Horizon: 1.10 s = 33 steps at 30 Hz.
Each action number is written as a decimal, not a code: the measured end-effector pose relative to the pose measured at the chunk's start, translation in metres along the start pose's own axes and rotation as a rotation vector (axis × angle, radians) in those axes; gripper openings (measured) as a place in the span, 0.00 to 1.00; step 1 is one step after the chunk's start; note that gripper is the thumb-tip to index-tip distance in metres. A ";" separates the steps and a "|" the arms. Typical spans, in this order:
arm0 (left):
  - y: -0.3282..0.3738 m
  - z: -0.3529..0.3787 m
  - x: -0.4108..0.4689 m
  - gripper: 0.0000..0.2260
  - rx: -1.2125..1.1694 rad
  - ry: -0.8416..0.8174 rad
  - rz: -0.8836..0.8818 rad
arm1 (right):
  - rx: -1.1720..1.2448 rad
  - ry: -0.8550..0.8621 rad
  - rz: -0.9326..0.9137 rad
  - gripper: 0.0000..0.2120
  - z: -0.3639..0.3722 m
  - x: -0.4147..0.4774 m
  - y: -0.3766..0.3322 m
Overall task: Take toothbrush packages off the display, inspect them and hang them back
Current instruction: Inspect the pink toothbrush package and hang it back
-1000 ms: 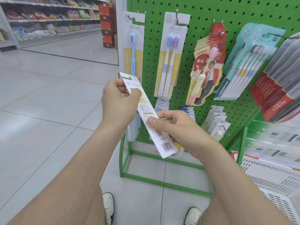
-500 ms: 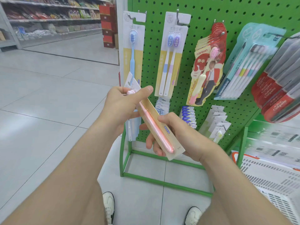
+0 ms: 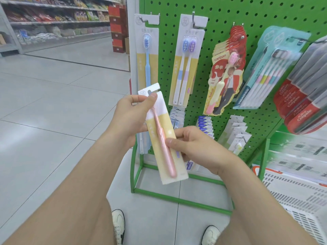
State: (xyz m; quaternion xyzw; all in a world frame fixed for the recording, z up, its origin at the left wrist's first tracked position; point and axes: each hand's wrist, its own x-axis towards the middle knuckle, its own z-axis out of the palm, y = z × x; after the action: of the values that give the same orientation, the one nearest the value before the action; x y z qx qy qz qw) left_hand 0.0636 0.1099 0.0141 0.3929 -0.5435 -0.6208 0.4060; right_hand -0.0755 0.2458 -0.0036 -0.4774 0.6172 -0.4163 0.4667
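Note:
I hold a pink toothbrush package (image 3: 163, 138) with a yellow and white card, front side facing me, in front of the green pegboard display (image 3: 219, 18). My left hand (image 3: 131, 114) pinches its top end, thumb over the brush head. My right hand (image 3: 196, 146) grips its lower middle, thumb on the front. Behind it on the display hang a blue toothbrush package (image 3: 146, 55) and a twin toothbrush package (image 3: 186, 62).
Further right on the display hang red canban packages (image 3: 224, 76), a multi-brush pack (image 3: 265, 73) and Colgate packs (image 3: 300, 99). Small packages (image 3: 205, 124) hang on the lower hooks. A white basket (image 3: 300, 197) sits low right. Open tiled floor lies to the left.
The package has been turned over from its barcode back to its front, then tilted more upright. My right hand shifted from the lower edge to its middle.

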 end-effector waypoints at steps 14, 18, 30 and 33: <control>0.003 0.007 -0.008 0.11 0.054 -0.198 -0.003 | 0.003 0.384 -0.185 0.10 -0.007 0.013 0.008; 0.004 0.006 -0.009 0.10 0.047 -0.176 0.101 | -0.011 0.376 -0.205 0.10 -0.006 0.017 0.010; 0.011 -0.001 -0.023 0.09 0.149 -0.011 0.524 | -0.287 0.611 -0.396 0.13 0.014 0.029 0.005; 0.019 -0.006 -0.023 0.08 0.214 0.034 0.654 | -0.369 0.625 -0.381 0.11 0.018 0.030 -0.010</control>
State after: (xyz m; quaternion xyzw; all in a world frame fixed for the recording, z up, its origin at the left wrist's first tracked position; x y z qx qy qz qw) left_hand 0.0792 0.1280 0.0335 0.2483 -0.6961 -0.3905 0.5489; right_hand -0.0590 0.2128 -0.0033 -0.5096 0.6941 -0.5025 0.0778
